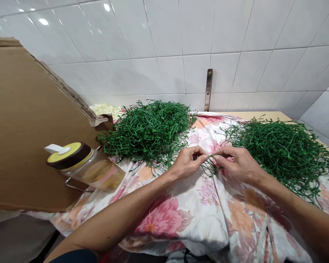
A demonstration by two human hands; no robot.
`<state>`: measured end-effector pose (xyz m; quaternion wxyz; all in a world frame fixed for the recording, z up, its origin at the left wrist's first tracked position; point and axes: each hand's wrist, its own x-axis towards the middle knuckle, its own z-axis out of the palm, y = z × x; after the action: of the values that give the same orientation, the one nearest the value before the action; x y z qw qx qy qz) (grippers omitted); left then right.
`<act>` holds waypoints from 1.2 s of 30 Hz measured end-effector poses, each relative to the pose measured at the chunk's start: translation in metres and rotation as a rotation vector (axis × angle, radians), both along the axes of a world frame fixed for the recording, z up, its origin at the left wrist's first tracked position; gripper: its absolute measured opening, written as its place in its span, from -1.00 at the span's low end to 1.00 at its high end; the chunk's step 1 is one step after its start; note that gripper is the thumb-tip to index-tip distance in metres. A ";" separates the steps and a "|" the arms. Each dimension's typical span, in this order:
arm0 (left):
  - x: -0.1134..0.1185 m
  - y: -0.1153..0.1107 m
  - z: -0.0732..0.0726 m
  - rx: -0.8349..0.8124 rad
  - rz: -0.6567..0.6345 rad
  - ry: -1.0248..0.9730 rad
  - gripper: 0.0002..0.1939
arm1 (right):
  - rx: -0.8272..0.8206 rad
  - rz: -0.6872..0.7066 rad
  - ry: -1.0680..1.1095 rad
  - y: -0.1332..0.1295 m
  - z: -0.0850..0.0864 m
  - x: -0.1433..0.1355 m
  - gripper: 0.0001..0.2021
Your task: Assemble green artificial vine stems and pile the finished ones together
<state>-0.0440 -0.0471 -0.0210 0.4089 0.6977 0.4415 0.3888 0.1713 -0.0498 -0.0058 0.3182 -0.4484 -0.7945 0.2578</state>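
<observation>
My left hand [188, 159] and my right hand [237, 163] meet over the floral cloth, each closed in a pinch. Thin green stems [209, 168], plastic-looking, hang between the fingertips; both hands grip them, though the exact grip points are partly covered. Beyond my left hand lies a big tangled heap of similar green stems [150, 129], with small knobbed ends. A second heap of green stems [282, 151] spreads to the right, past my right hand. Both piles rest on the white cloth [178, 190] with pink and orange flowers.
At left, a clear bottle [104, 175] with a yellow and brown lid leans beside a tall cardboard box [30, 128]. Small pale pieces [105, 109] lie behind the left heap. A tiled wall [164, 36] with a metal bracket [208, 89] closes off the back.
</observation>
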 end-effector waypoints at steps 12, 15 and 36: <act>0.006 -0.003 0.005 -0.131 0.032 -0.086 -0.78 | 0.303 -0.047 0.104 0.000 -0.004 -0.001 -0.87; 0.006 -0.003 0.007 -0.169 0.038 -0.120 -0.79 | 0.354 -0.026 0.068 -0.001 -0.003 -0.002 -0.87; 0.005 -0.013 0.001 0.430 0.144 0.124 -0.89 | 0.614 -0.015 -0.180 -0.007 -0.016 -0.008 -0.94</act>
<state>-0.0392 -0.0602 -0.0202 0.1943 0.7578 0.4216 0.4585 0.1637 -0.0569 -0.0213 0.3690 -0.3585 -0.8567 -0.0371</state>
